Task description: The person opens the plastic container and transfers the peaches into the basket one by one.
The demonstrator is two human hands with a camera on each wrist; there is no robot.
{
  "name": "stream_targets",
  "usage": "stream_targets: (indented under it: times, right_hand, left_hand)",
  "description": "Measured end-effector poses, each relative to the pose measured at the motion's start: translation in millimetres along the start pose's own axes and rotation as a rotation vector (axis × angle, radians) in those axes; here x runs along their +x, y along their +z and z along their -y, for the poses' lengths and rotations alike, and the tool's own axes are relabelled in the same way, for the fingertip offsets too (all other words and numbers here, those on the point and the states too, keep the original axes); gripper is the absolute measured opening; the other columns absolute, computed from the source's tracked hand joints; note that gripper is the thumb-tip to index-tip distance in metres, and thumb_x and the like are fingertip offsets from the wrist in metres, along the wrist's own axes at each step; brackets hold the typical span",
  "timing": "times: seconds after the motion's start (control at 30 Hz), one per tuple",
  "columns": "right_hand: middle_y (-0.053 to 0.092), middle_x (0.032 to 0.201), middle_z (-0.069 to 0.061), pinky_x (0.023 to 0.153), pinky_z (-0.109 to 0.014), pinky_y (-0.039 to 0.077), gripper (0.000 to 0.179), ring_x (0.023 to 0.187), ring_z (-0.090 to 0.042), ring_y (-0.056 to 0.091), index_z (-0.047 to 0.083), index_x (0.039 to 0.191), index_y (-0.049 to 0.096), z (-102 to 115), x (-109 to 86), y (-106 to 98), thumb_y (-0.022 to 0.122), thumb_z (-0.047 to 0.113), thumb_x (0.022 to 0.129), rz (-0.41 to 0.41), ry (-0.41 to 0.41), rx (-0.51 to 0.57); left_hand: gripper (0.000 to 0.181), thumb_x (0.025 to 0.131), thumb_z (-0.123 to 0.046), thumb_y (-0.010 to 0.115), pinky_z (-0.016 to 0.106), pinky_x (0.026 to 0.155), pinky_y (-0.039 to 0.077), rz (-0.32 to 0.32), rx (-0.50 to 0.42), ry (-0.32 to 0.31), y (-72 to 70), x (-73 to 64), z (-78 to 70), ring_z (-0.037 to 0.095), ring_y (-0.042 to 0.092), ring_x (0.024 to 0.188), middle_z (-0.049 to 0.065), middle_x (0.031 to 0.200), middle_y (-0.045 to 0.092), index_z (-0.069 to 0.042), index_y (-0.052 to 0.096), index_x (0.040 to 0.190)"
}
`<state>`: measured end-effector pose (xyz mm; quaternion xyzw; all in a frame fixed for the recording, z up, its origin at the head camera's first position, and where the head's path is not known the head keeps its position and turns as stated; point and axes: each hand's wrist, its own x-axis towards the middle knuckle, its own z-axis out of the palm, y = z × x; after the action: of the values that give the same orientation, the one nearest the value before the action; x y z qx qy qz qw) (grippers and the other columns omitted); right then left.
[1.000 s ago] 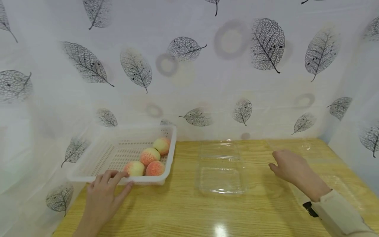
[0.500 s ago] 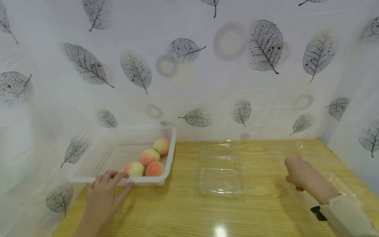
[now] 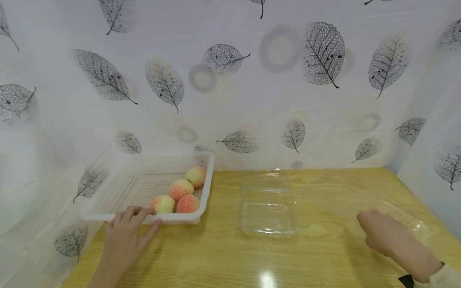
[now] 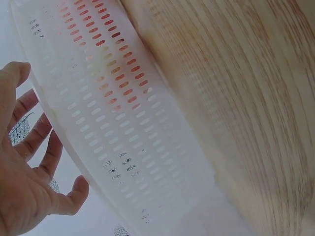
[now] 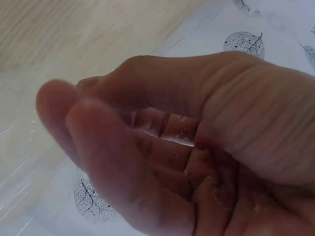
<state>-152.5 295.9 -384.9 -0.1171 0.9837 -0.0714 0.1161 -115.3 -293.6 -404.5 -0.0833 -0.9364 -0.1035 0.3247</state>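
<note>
My left hand point(image 3: 120, 240) holds the front rim of a white plastic basket point(image 3: 180, 217), fingers over the edge and thumb at its outer side. In the left wrist view, the slotted basket wall point(image 4: 162, 162) shows beside the fingers. Several yellow-red peaches point(image 3: 181, 189) lie in the basket's right part. At the right, my right hand point(image 3: 392, 238) pinches the edge of a clear plastic container point(image 3: 414, 224); its outline is faint. In the right wrist view, thumb and fingers of the right hand point(image 5: 147, 147) close together, with clear plastic beyond them.
Another clear plastic clamshell box point(image 3: 267, 218) stands opened out on the wooden table point(image 3: 216, 256), between the hands. A white leaf-patterned curtain point(image 3: 245, 104) hangs along the table's back and sides.
My right hand has moved right and toward me, and the clear container beside it has shifted and turned. My left hand, the basket and the peaches have stayed in place.
</note>
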Motion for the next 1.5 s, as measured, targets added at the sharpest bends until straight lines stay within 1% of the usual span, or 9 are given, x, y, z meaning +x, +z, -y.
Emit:
stream_targets:
  times: [0.1, 0.27, 0.4, 0.5, 0.57, 0.83, 1.13, 1.4, 1.5]
  right_hand:
    - [0.048, 0.070, 0.000, 0.056, -0.033, 0.036, 0.027, 0.064, -0.018, 0.042, 0.012, 0.079, 0.052, -6, -6.2, 4, 0.057, -0.015, 0.081, -0.054, 0.009, -0.084]
    - [0.048, 0.070, 0.000, 0.055, -0.034, 0.035, 0.026, 0.063, -0.018, 0.042, 0.014, 0.080, 0.049, -20, -10.8, 7, 0.060, -0.009, 0.085, -0.046, 0.065, -0.073]
    - [0.057, 0.074, 0.000, 0.055, -0.036, 0.041, 0.020, 0.065, -0.018, 0.047, 0.012, 0.081, 0.053, -34, -8.8, 7, 0.071, 0.011, 0.090, -0.039, 0.096, -0.058]
    - [0.063, 0.076, 0.000, 0.055, -0.039, 0.046, 0.025, 0.065, -0.017, 0.052, 0.011, 0.081, 0.059, -43, -5.7, 6, 0.074, 0.028, 0.091, -0.057, 0.104, -0.061]
    - [0.062, 0.073, 0.000, 0.054, -0.039, 0.046, 0.029, 0.063, -0.018, 0.052, 0.011, 0.080, 0.060, -47, -3.2, 5, 0.073, 0.033, 0.092, -0.073, 0.119, -0.059]
    - [0.062, 0.065, -0.005, 0.050, -0.038, 0.045, 0.035, 0.052, -0.017, 0.052, 0.005, 0.075, 0.065, -48, 9.0, 7, 0.071, 0.033, 0.094, -0.189, 0.108, -0.065]
    - [0.070, 0.080, -0.024, 0.047, -0.041, 0.046, 0.039, 0.057, -0.022, 0.059, -0.004, 0.087, 0.070, -50, 16.4, 6, 0.066, 0.034, 0.098, -0.225, 0.100, -0.062]
    - [0.060, 0.064, -0.005, 0.047, -0.035, 0.036, 0.045, 0.055, -0.018, 0.046, 0.005, 0.078, 0.064, -44, 18.6, 5, 0.060, 0.044, 0.102, -0.263, 0.106, -0.044]
    - [0.065, 0.069, -0.010, 0.046, -0.038, 0.040, 0.046, 0.057, -0.021, 0.051, 0.002, 0.083, 0.066, -43, 19.5, 5, 0.061, 0.044, 0.101, -0.263, 0.107, -0.038]
  left_hand:
    - [0.030, 0.081, -0.032, 0.084, 0.067, 0.074, 0.046, -0.003, 0.002, 0.005, -0.6, 0.7, 0.4, 0.039, 0.061, 0.092, 0.011, 0.105, 0.067, -0.020, 0.070, 0.105]
    - [0.029, 0.081, -0.034, 0.083, 0.067, 0.072, 0.046, 0.000, 0.006, 0.004, -0.9, 0.6, 0.7, 0.039, 0.062, 0.092, 0.010, 0.104, 0.067, -0.020, 0.071, 0.104]
    - [0.029, 0.082, -0.034, 0.083, 0.067, 0.072, 0.047, -0.001, 0.011, 0.002, -0.7, 0.4, 0.3, 0.038, 0.062, 0.091, 0.010, 0.104, 0.067, -0.021, 0.071, 0.104]
    - [0.029, 0.081, -0.034, 0.083, 0.066, 0.072, 0.047, -0.005, 0.015, 0.003, -0.4, 0.3, 0.2, 0.037, 0.062, 0.091, 0.010, 0.104, 0.067, -0.021, 0.071, 0.104]
    - [0.030, 0.081, -0.034, 0.084, 0.066, 0.072, 0.047, -0.006, 0.016, 0.004, -0.3, 0.4, 0.4, 0.038, 0.062, 0.091, 0.010, 0.104, 0.067, -0.021, 0.071, 0.104]
    - [0.031, 0.079, -0.034, 0.085, 0.066, 0.072, 0.047, -0.018, 0.008, 0.009, -0.9, 1.1, 0.7, 0.038, 0.062, 0.091, 0.009, 0.104, 0.068, -0.022, 0.071, 0.104]
    - [0.030, 0.079, -0.034, 0.085, 0.065, 0.073, 0.046, -0.008, 0.006, -0.006, -1.1, 0.5, 0.5, 0.038, 0.061, 0.093, 0.008, 0.105, 0.067, -0.023, 0.071, 0.104]
    - [0.031, 0.078, -0.031, 0.086, 0.064, 0.074, 0.046, -0.015, 0.006, 0.001, -1.1, 0.1, 0.0, 0.038, 0.062, 0.092, 0.009, 0.104, 0.067, -0.021, 0.071, 0.103]
    - [0.031, 0.078, -0.031, 0.086, 0.065, 0.074, 0.046, -0.011, 0.009, 0.000, -0.9, 0.4, 0.1, 0.038, 0.062, 0.093, 0.009, 0.105, 0.067, -0.022, 0.071, 0.104]
